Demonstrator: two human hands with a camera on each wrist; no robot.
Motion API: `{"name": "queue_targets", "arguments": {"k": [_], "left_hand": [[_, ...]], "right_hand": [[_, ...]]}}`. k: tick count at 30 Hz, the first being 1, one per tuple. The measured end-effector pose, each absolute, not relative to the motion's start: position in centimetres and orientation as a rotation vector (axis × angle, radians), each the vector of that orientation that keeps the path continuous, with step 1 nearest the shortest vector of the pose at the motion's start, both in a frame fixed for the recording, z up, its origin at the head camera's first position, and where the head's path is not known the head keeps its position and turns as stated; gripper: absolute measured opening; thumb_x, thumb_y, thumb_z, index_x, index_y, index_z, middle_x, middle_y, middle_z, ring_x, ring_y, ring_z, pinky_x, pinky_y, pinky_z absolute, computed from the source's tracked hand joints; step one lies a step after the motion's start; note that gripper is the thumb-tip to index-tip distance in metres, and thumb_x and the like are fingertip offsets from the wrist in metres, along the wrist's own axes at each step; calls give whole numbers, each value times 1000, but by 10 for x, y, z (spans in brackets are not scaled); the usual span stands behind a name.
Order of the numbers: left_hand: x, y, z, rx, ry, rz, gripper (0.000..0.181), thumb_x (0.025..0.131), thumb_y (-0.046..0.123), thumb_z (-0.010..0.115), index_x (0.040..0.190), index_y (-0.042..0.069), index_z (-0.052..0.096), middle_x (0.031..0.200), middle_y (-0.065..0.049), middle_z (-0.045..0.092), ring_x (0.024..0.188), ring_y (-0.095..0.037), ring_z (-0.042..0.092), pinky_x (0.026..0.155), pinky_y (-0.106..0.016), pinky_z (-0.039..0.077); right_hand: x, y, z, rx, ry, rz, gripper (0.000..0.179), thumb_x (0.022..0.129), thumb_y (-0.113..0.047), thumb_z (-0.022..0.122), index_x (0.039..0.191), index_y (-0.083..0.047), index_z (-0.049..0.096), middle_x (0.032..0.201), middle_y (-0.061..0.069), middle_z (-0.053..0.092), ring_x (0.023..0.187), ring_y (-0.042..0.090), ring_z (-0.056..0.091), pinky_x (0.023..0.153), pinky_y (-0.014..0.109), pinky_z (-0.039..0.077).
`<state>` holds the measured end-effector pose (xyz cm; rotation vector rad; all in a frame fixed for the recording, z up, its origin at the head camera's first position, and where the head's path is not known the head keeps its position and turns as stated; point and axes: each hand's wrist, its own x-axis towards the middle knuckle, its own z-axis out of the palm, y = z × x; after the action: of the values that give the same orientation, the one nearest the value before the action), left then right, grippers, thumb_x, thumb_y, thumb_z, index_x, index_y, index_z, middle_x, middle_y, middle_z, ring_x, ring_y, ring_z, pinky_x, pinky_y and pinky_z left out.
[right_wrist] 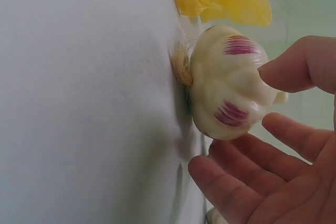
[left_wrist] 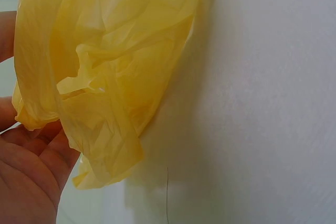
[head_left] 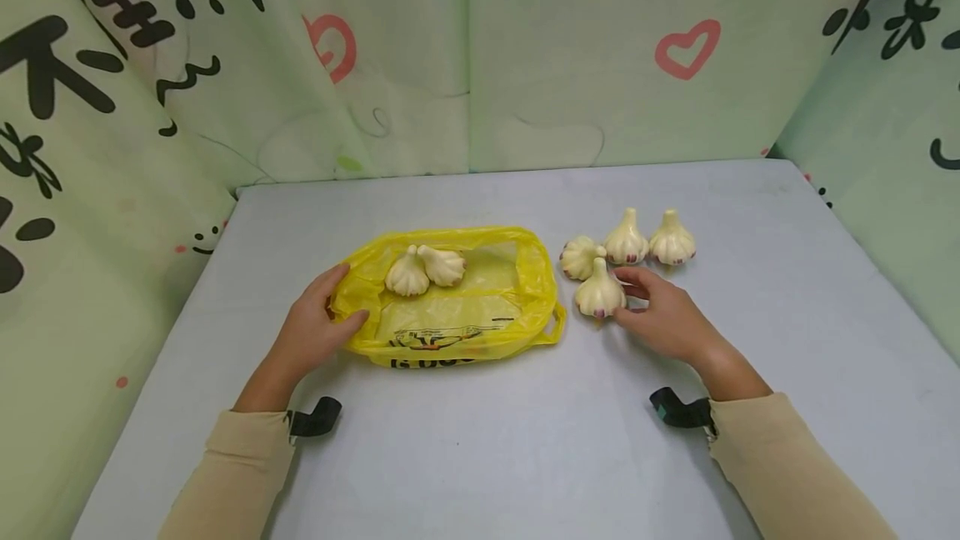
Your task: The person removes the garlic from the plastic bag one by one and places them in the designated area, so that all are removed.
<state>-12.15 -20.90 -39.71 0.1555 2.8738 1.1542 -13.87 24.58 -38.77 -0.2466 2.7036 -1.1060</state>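
Left fingers (head_left: 322, 283) clamp yellow bag (head_left: 442, 330), black lettering (head_left: 433, 363) partly legible; right fingers (right_wrist: 294, 135) apart at garlic bulb (right_wrist: 226, 85)

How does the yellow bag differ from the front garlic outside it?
Colour: the bag is yellow with black print; the front garlic is cream with purple marks.
Size: the bag is much larger than the front garlic.
Pose: the bag lies open; the front garlic is upright, neck up.
Shared: each is touched, the bag by the left grip, the front garlic by the right grip.
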Motion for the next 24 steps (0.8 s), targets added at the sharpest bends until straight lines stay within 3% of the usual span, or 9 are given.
{"name": "queue_targets", "arguments": {"k": [14,24], "left_hand": [[-121,-209,-397,144,2873,1159,76,93,17,67,154,-5,29,158,-24,29,142,-42,31,112,-56,31],[-121,-209,-396,136,2868,1159,76,93,18,66,155,-4,28,158,-24,28,143,-42,30,112,-56,31]], "right_hand": [[-135,249,-367,-259,2708,-1166,63,96,-18,62,148,6,37,146,27,45,132,44,46,103,54,44],[-133,234,-346,-383,2741,-1232,60,96,-16,62,147,5,39,148,22,45,134,37,44,104,52,43]]}}
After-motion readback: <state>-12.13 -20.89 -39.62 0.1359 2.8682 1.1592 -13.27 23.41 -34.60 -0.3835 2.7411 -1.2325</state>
